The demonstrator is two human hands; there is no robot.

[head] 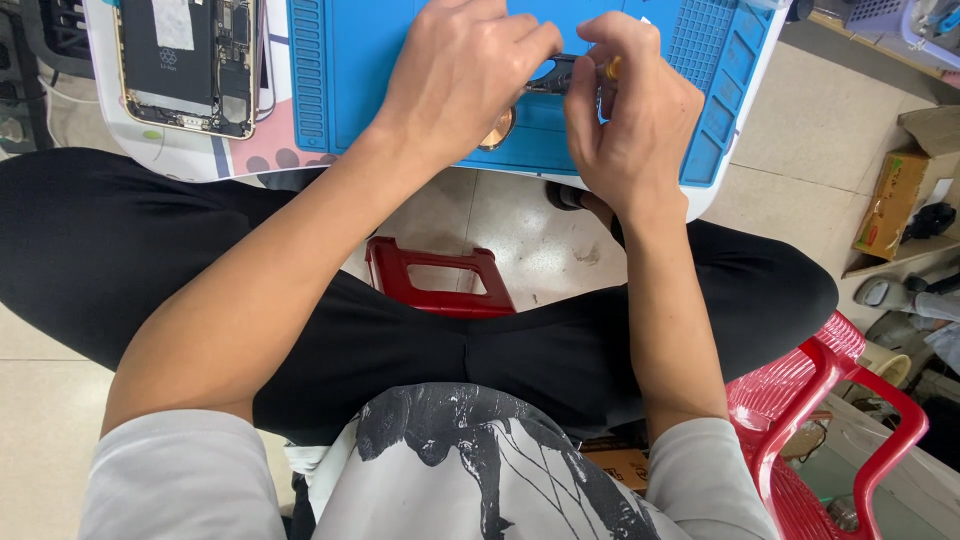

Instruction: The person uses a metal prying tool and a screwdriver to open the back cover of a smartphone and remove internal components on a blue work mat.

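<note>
My left hand [460, 75] and my right hand [630, 110] meet over a blue work mat [400, 60] at the table's near edge. Between their fingertips sits a small dark part [556, 76], pinched from both sides; most of it is hidden by the fingers. An orange tip [612, 68] of a thin tool shows at my right fingers. A round copper-coloured piece [497, 130] lies on the mat under my left palm. An opened phone [190, 62] with its battery and boards exposed lies to the left of the mat.
A red plastic stool [440, 280] shows between my knees, and a red plastic chair [830, 410] stands at my right. A cardboard box [895, 200] sits on a shelf at the far right. The floor is pale tile.
</note>
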